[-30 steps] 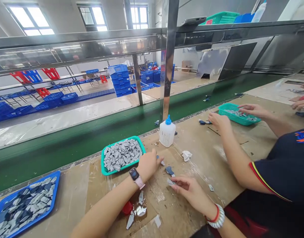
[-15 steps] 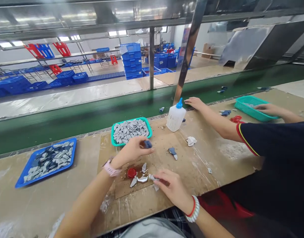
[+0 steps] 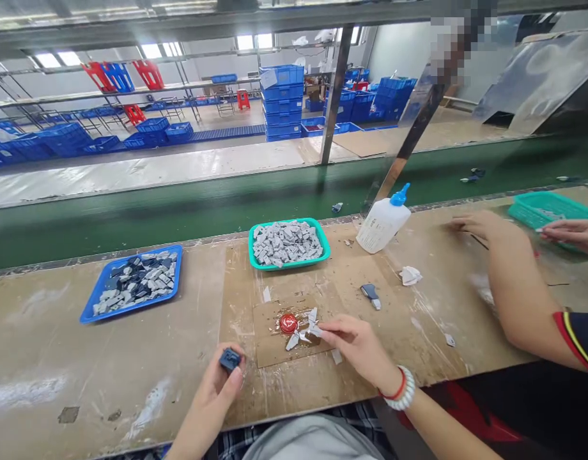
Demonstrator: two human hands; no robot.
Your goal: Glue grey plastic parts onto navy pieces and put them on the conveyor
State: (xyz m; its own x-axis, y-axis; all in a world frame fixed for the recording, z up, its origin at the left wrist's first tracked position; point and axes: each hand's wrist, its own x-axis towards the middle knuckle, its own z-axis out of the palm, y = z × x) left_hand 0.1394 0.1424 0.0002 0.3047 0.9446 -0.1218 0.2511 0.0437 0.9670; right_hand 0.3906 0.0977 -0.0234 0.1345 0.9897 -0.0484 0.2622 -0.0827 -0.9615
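Note:
My left hand is closed around a small dark blue plastic part, held upright near the table's front edge. My right hand pinches a small grey piece between thumb and fingertips, low over a cardboard sheet. Beside those fingertips, another grey piece lies near a red cap holding wet-looking liquid. The cardboard around the cap is wet and stained. Beyond my hands, a green tray is heaped with grey pieces. A blue-and-grey part lies right of my right hand.
A blue tray of grey and dark pieces sits at left. A white bottle with blue nozzle stands by the green belt. Crumpled paper lies at right. A co-worker's hand reaches in near another green tray.
My left hand has drawn back from beside the green tray toward the table's front edge, keeping the dark blue part. My right hand stays low by the cap. The co-worker's hands have shifted.

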